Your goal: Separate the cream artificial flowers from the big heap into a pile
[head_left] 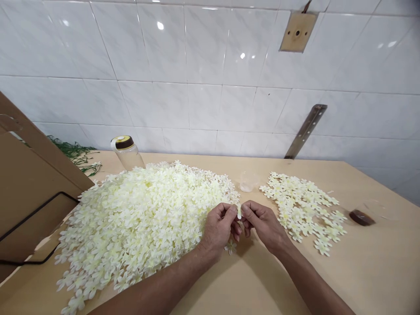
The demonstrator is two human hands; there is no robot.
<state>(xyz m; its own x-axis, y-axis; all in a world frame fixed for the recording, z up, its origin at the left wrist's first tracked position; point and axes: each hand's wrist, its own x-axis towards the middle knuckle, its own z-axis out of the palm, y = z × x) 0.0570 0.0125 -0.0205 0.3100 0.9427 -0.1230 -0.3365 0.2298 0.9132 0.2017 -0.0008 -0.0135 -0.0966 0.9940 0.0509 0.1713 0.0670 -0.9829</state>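
Between my two hands, a small cream artificial flower [239,211] is pinched at the fingertips. My left hand [219,225] grips it from the left, thumb against forefinger, beside a big heap of pale yellow-white artificial flowers [147,214]. From the right, my right hand [262,222] pinches the same flower between thumb and finger. One loose flower [230,247] lies on the table just under my left hand. To the right of my hands spreads a smaller, flatter group of the same flowers [300,205].
A clear bottle with a dark lid [127,153] stands behind the heap. A small clear cup [248,181] sits beyond my hands; a clear cup with dark liquid [362,216] is at right. Cardboard box [36,183] and green stems [77,155] are at left; a metal bracket [306,131] touches the tiled wall.
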